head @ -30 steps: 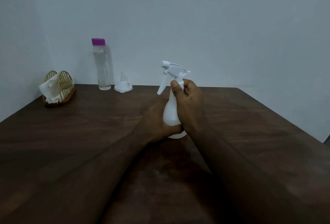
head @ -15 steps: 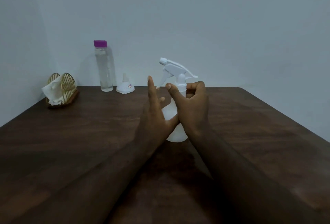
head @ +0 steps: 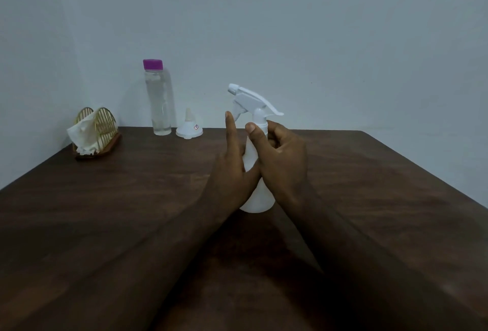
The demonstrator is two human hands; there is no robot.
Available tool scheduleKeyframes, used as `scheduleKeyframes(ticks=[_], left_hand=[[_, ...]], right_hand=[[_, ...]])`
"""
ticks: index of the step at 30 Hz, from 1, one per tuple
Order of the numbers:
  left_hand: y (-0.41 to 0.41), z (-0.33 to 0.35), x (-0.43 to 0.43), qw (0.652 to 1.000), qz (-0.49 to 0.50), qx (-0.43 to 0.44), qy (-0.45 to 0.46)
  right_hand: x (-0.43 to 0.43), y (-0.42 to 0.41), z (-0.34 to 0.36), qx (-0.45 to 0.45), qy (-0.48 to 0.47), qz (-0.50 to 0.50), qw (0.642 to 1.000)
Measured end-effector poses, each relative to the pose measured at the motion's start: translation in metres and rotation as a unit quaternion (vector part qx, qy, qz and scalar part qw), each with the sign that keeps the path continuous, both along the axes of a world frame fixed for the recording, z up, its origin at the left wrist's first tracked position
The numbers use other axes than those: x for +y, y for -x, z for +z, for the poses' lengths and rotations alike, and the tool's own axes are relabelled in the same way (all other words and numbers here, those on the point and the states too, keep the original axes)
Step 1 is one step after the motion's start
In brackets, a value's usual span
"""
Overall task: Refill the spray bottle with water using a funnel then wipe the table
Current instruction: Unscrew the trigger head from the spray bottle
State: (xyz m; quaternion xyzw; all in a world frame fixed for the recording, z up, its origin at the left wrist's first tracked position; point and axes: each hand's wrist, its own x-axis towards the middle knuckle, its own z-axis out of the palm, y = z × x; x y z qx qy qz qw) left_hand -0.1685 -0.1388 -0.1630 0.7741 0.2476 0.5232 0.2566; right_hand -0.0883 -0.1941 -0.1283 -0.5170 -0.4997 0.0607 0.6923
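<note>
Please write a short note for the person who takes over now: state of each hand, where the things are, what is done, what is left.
Right hand: fingers curled round the neck of the spray bottle, just under the trigger head.
Left hand: fingers straight, resting against the bottle's left side.
The bottle stands upright mid-table. The water bottle, purple cap on, and the funnel, wide end down, stand at the back edge. Tissues sit in the gold holder, back left.
Done: nothing visible; the spray head is still on.
Left: remove the head, set the funnel, pour water, close the bottle, wipe the table.
</note>
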Motion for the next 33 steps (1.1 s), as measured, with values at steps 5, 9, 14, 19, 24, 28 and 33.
scheduleKeyframes(ticks=[5,9,14,19,24,28,33], left_hand=[[0.0005,-0.0045,0.0031,0.999,-0.011,-0.026,0.033],[0.0034,-0.0037,0.0023,0.997,-0.025,-0.045,0.050],[0.0037,-0.0035,0.0054,0.997,0.003,-0.040,0.067],[0.0030,-0.0024,0.0080,0.998,0.031,-0.024,0.057],[0.0024,-0.0014,0.0034,0.997,-0.016,-0.045,0.062],[0.0015,-0.0026,0.0054,0.996,0.004,-0.051,0.069],[0.0027,-0.0027,0.0056,0.997,-0.001,-0.052,0.064]], right_hand=[[0.0039,0.0055,-0.0070,0.016,-0.005,0.015,1.000],[0.0041,0.0054,-0.0082,0.067,0.004,0.023,0.997],[0.0028,0.0047,-0.0064,0.024,0.017,-0.021,0.999],[0.0028,0.0059,-0.0051,0.020,0.038,0.027,0.999],[0.0036,0.0090,-0.0085,0.029,0.018,0.000,0.999],[0.0035,0.0058,-0.0061,0.041,0.017,-0.013,0.999],[0.0041,0.0045,-0.0029,0.014,0.025,-0.013,1.000]])
